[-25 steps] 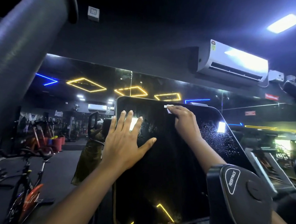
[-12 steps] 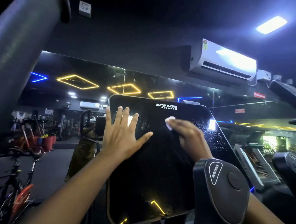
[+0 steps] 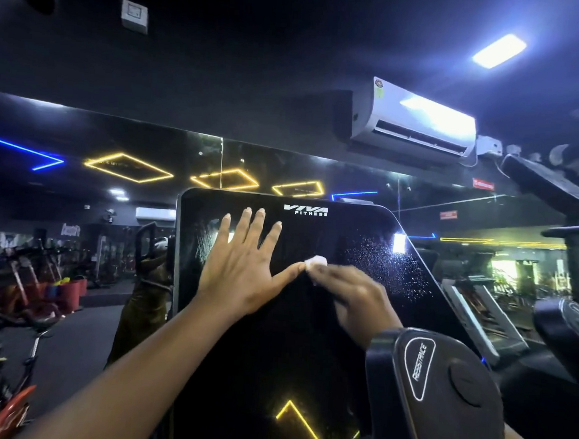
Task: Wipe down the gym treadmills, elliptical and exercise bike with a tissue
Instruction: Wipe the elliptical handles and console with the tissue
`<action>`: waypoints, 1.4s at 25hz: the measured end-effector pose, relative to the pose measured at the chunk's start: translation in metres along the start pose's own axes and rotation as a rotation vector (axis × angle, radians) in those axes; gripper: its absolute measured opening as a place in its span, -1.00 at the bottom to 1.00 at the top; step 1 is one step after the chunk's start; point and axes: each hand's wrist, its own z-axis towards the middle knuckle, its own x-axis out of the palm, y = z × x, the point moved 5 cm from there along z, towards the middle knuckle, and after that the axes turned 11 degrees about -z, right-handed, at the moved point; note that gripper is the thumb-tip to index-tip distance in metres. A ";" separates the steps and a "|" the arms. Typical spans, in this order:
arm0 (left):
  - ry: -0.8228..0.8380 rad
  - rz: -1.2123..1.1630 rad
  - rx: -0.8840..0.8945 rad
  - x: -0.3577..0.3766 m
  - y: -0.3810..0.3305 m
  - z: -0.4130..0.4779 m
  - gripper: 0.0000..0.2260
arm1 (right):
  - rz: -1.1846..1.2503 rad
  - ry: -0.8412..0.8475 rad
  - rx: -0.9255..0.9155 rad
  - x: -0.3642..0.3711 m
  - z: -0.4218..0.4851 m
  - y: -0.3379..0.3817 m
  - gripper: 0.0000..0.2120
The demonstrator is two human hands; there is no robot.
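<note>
We see the small white crumpled tissue (image 3: 316, 263) as a bunched, soft wad. It lies against the upper middle of a glossy black, round-cornered console panel (image 3: 273, 354), below the white "VIVA FITNESS" logo (image 3: 305, 210) at the panel's top edge. The wad is motion-blurred, and we cannot tell any long axis or pointing direction for it.

The right hand (image 3: 358, 298) pinches the tissue at its fingertips, fingers curled round it, and presses it to the panel. The left hand (image 3: 244, 274) lies flat on the panel's upper left part. Its fingers are straight and spread towards the top edge, and its thumb tip appears to touch the tissue.

Fine pale droplets (image 3: 390, 266) speckle the panel near its upper right corner. The panel stands upright on its long axis and leans away from us. A matt dark grey moulded housing with a round knob (image 3: 440, 391) covers the right forearm. A white wall air conditioner (image 3: 413, 120) hangs above.
</note>
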 end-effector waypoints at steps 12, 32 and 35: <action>-0.001 0.001 0.017 -0.001 -0.002 -0.003 -0.06 | -0.058 0.007 0.362 0.024 0.074 -0.044 -0.60; 0.011 0.047 0.015 0.003 0.000 -0.001 -0.06 | -0.178 0.191 0.488 0.017 0.071 -0.110 -0.53; 0.024 0.063 0.008 0.002 0.000 -0.002 -0.15 | -0.278 0.217 0.585 0.006 0.060 -0.131 -0.47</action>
